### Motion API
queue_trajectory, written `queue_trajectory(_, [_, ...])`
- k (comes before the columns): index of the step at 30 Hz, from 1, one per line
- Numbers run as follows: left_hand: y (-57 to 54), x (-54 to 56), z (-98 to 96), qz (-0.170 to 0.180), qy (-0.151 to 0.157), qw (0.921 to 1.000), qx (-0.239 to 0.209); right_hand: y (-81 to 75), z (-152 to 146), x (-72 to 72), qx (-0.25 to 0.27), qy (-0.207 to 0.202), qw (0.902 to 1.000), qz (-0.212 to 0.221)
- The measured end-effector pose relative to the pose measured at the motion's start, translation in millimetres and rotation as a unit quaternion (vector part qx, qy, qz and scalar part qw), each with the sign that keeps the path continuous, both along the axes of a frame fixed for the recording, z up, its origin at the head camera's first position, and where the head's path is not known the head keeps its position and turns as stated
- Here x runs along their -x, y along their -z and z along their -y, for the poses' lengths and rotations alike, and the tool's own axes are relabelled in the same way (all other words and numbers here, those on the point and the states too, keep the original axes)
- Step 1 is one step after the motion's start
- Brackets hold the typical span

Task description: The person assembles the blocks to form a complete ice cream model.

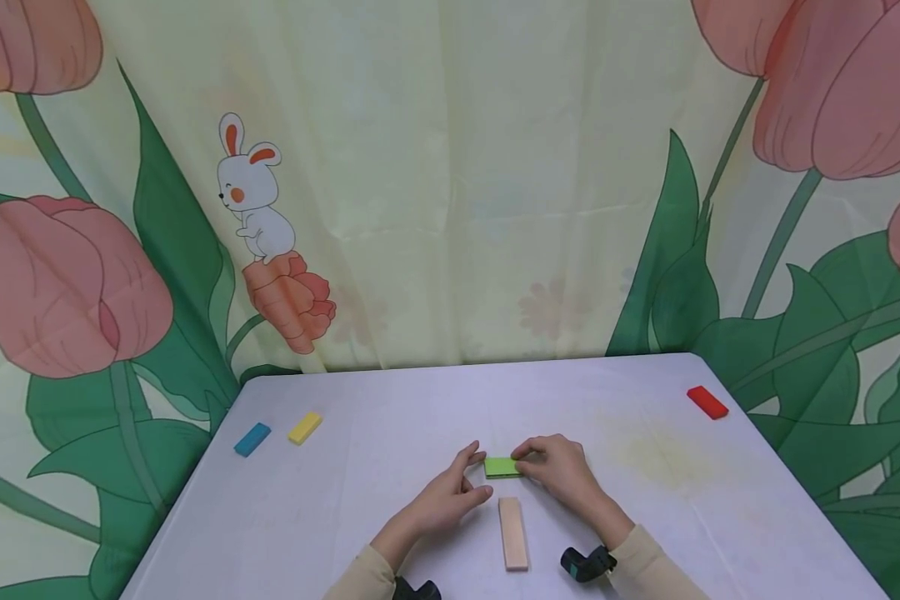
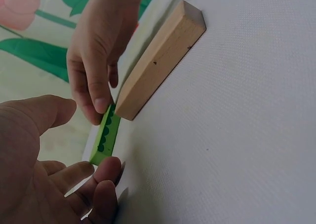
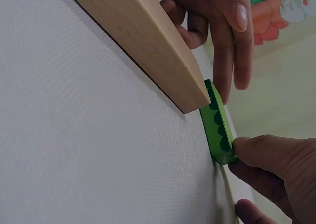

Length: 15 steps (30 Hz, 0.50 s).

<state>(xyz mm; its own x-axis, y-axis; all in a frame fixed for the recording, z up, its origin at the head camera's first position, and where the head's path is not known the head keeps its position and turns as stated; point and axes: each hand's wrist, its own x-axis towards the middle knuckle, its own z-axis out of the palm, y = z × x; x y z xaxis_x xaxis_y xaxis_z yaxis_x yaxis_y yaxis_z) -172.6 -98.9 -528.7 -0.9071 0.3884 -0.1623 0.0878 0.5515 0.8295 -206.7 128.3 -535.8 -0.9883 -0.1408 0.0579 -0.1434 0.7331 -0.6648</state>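
A green block point(image 1: 499, 468) with a scalloped dark-green pattern along its side lies crosswise on the white table. My right hand point(image 1: 562, 471) pinches its right end between thumb and fingers, as the right wrist view shows up close point(image 3: 276, 164). At the other end, my left hand point(image 1: 450, 492) is spread, its fingertips right by the block's left end and its thumb held away. Nearer to me, between the forearms, lies a plain wooden block point(image 1: 513, 533), lengthwise. In the left wrist view, the wooden block point(image 2: 160, 61) partly overlaps the green block point(image 2: 106, 135).
Toward the table's left edge lie a blue block point(image 1: 252, 440) and a yellow block point(image 1: 305, 428). A red block point(image 1: 707, 402) sits near the far right edge. Behind the table point(image 1: 390, 408) hangs a curtain point(image 1: 495, 167) printed with tulips and a rabbit.
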Motion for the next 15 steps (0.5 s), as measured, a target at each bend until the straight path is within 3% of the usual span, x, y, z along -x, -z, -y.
queue_trajectory(8, [-1.5,-2.3,0.9,-0.001,-0.001,1.0,-0.001,1.5,-0.4,-3.7,0.003,0.004,1.0,0.004])
queue_trajectory(15, [0.0,-3.5,1.1,0.006,-0.004,1.0,-0.005,-0.2,-0.2,-7.0,0.03,0.004,0.9989,0.035])
